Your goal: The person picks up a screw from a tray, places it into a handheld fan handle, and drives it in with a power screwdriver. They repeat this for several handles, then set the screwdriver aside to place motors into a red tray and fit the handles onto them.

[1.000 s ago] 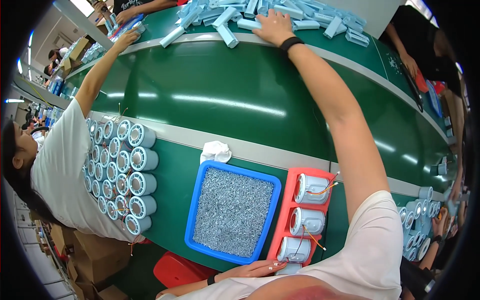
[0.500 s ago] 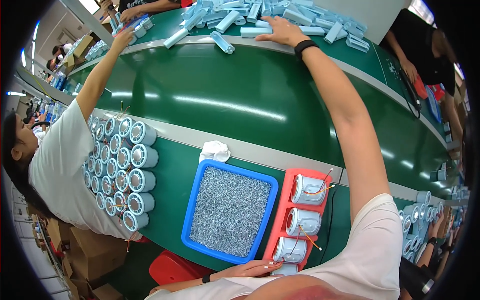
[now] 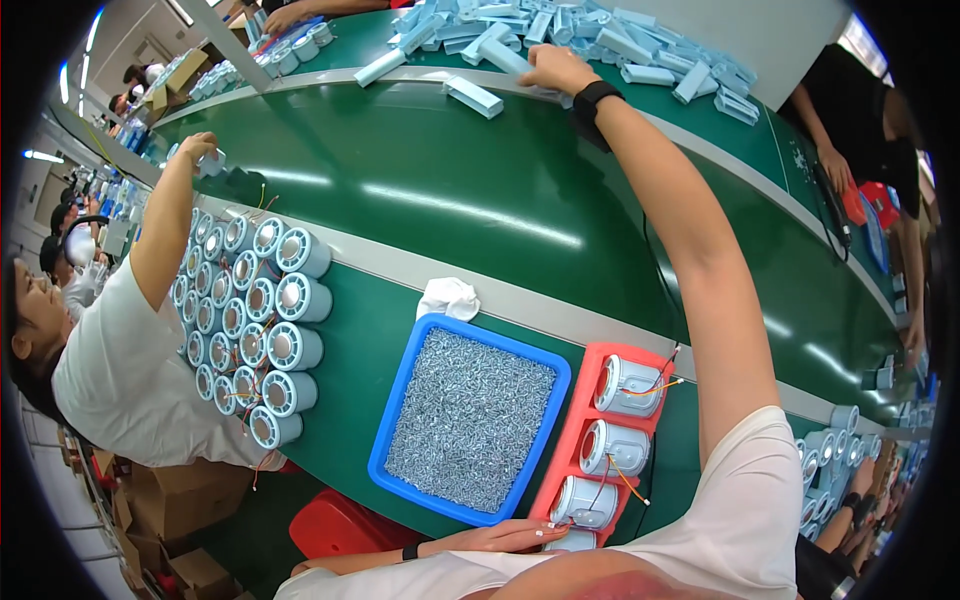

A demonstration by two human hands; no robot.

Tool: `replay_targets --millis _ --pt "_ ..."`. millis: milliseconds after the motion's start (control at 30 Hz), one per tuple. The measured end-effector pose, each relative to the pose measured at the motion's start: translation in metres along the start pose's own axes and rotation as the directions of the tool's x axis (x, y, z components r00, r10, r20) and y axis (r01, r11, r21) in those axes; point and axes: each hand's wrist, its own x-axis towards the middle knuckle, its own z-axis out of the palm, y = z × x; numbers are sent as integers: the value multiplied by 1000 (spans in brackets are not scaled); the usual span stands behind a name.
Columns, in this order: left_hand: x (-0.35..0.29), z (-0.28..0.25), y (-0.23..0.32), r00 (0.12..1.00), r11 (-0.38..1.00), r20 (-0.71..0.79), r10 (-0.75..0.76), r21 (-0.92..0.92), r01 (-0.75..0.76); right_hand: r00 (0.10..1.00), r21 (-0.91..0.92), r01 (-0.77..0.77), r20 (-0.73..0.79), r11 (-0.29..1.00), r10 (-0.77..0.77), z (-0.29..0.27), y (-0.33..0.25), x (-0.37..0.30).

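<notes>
My right hand [image 3: 557, 72] is stretched to the far side, with its fingers closed around the end of a long light-blue plastic piece [image 3: 505, 57]. That piece lies tilted at the near edge of a heap of similar pieces [image 3: 625, 42]. Close to my body, my left hand [image 3: 512, 535] lies flat with its fingers extended. It rests on the lower end of a red holder [image 3: 557, 470], touching the lowest light-blue cylinder [image 3: 572, 541]. Above that sit further motor-like cylinders [image 3: 628, 386] with thin red, yellow and white wires.
A blue tray [image 3: 377, 425] full of small screws stands left of the red holder, with a white cloth [image 3: 448, 298] behind it. Several motor cylinders [image 3: 285, 346] stand packed at left, beside a co-worker [image 3: 140, 370]. A green belt [image 3: 430, 170] crosses between me and the heap.
My right hand has gone from spread fingers to closed ones, and the piece at it has tilted. My left hand has stayed put. The co-worker's arm has come back over the belt holding a cylinder.
</notes>
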Motion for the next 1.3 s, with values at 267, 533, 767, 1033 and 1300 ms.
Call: replay_targets --millis 267,533,767,1033,1300 --pt "-4 3 -1 988 985 -31 148 96 -145 991 -161 -121 -75 980 110 15 -80 -45" --pt "-11 20 -9 931 767 -119 346 607 -208 964 -83 214 -141 973 -224 44 -67 -45" --pt "16 28 2 772 431 -71 632 860 -274 946 -39 -263 -208 964 249 -11 46 -235" --pt "3 36 -16 569 361 -149 809 890 -280 714 91 -626 -332 775 616 -65 -10 -427" --pt "8 38 -7 691 297 46 721 881 -368 674 118 -647 -374 753 637 -55 -84 -575"
